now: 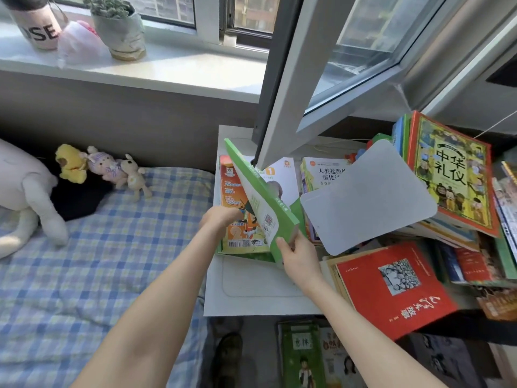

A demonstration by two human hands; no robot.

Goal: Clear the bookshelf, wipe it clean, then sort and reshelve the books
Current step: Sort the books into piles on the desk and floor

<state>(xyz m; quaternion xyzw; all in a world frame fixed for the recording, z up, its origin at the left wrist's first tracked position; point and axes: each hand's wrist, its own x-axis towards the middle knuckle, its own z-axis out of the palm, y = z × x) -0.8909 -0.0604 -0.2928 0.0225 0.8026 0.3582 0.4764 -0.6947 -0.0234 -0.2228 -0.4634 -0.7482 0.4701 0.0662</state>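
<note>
Student: Book in hand: where is it, and why is it tilted?

Tutor: Green book [261,200] stands on edge above the white tabletop [251,287]. The right grip [298,257] is clamped on its near lower corner, thumb on the cover and fingers curled behind. Raising it this way probably uncovers the orange magazine [237,219] lying flat beneath, so that titles can be compared for sorting.

Student: And the other hand?

Tutor: Left grip [219,217] reaches in at the orange magazine, beside the raised cover. Its fingers are hidden, so I cannot tell whether it is apart or clamped on anything.

Student: Why so many loose piles?

Tutor: They suggest a shelf already emptied and sorting under way, though the bookshelf itself cannot be made out. To the right, a yellow picture book [453,175] lies tilted on top of a stack. A translucent sheet [369,200] lies slanted across the piles, and a red book [391,287] overhangs the near edge. More books [302,357] lie on the floor below. A bed [84,247] with plush toys [106,166] adjoins the tabletop on the left. An open window sash [321,79] hangs over the piles and calls for care when lifting anything tall.
</note>
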